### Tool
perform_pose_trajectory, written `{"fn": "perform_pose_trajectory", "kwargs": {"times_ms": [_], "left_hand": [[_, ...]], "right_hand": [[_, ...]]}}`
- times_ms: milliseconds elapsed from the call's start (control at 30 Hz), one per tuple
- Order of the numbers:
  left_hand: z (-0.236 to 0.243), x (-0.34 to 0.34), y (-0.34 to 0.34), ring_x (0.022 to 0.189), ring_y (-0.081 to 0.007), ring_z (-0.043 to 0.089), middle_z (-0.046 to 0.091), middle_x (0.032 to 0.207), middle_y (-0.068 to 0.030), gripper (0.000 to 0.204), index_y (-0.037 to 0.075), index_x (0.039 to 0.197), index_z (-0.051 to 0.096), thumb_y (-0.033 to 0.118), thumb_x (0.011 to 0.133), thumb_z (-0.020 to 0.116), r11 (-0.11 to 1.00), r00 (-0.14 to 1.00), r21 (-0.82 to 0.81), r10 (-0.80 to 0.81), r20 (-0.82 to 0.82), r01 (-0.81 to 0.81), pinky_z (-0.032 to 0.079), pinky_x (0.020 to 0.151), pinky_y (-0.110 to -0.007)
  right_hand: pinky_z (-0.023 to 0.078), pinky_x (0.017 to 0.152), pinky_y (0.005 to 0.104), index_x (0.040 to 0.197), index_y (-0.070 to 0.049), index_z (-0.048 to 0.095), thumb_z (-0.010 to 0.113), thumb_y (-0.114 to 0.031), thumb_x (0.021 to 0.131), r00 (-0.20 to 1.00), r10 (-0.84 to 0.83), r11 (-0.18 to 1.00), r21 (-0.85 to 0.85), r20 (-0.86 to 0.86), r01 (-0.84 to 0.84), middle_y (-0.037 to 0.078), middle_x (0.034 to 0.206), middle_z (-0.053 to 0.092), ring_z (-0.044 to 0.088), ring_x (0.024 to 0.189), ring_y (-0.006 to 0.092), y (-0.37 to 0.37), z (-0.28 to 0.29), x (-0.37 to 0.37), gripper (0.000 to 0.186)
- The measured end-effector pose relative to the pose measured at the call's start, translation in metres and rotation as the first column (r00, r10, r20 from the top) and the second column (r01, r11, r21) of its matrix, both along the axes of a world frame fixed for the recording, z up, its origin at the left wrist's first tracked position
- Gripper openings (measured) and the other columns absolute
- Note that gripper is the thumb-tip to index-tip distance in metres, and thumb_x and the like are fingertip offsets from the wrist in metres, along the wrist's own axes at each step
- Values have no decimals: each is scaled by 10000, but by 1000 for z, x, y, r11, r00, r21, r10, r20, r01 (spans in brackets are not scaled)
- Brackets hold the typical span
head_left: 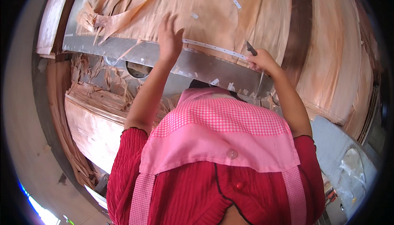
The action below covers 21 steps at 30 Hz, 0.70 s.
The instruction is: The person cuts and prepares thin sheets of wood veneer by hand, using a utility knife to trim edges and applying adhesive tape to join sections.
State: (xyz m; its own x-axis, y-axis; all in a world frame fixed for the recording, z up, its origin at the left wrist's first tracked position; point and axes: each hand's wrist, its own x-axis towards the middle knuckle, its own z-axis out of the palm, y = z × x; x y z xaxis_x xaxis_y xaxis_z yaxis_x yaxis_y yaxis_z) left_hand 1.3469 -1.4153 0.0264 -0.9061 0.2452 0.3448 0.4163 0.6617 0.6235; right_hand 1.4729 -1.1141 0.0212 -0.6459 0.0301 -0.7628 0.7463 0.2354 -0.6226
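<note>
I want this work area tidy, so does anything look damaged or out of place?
Yes. A torn veneer strip lies loosely across the veneer sheet at upper left, ragged and curling rather than flat. Also, crumpled scraps sit in a messy tangle below the left part of the grey metal edge.

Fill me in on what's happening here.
A person in a pink checked apron is working at a thin, tan wood-veneer sheet. Their right hand holds a slim dark tool at the right end of a white, dotted strip, which runs along the sheet's near edge. The left hand is open near the strip's other end; whether it touches the sheet is unclear.
</note>
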Motion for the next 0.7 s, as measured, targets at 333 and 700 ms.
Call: {"fn": "perform_pose_trajectory", "kwargs": {"times_ms": [333, 700], "left_hand": [[-37, -4, 64, 1341, -291, 72, 145, 1450, -75, 684, 141, 1379, 219, 532, 841, 380, 807, 987, -568, -126, 104, 163, 52, 1042, -536], [-37, 61, 153, 1343, -293, 63, 127, 1453, -92, 693, 100, 1380, 200, 486, 844, 408, 896, 982, -404, -152, 114, 186, 18, 1045, -534]], "right_hand": [[323, 330, 233, 714, 18, 555, 638, -147, 754, 997, -72, 995, 72, -1, 71, 67, 535, 549, 434, 358, 99, -6, 1, 3, 188], [401, 414, 220, 789, 2, 578, 645, -233, 778, 967, -251, 956, -171, -49, 240, 99, 657, 623, 487, 434, 89, 18, -7, 31, 244]]}}
